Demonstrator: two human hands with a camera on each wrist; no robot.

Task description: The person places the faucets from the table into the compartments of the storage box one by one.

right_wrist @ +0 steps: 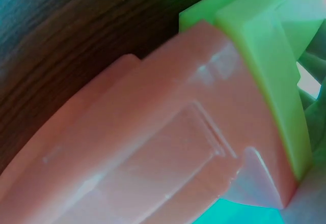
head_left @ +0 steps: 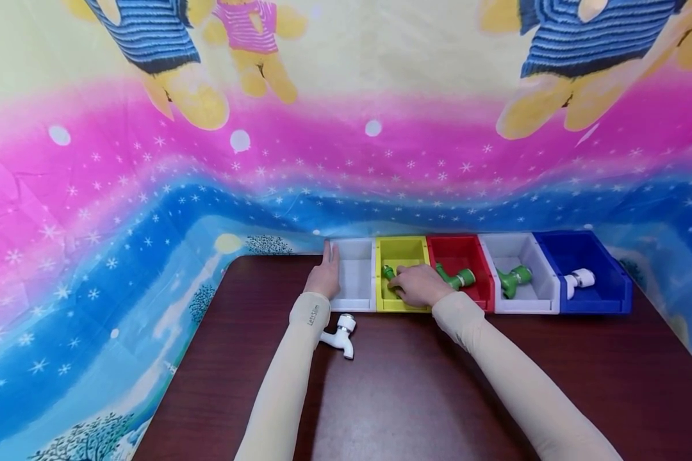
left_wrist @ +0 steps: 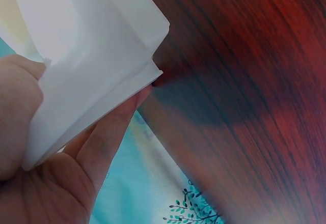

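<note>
At the row's left end, my left hand (head_left: 324,276) grips the side wall of a white bin (head_left: 355,302). In the left wrist view the thumb lies on one face of that bin's wall (left_wrist: 97,56) and the fingers behind the other. Inside the yellow bin (head_left: 402,251), my right hand (head_left: 421,285) has bent fingers around a green tap (head_left: 388,272), partly hidden by the hand. A white tap (head_left: 343,335) lies on the table beside my left wrist. The right wrist view mostly shows bin walls, and the held tap cannot be made out there.
Rightward stand a red bin (head_left: 484,262) with a green tap (head_left: 458,278), another white bin (head_left: 544,264) with a green tap (head_left: 516,280), and a blue bin (head_left: 605,262) with a white tap (head_left: 579,280). A patterned cloth (head_left: 346,160) hangs behind the dark wooden table (head_left: 403,397).
</note>
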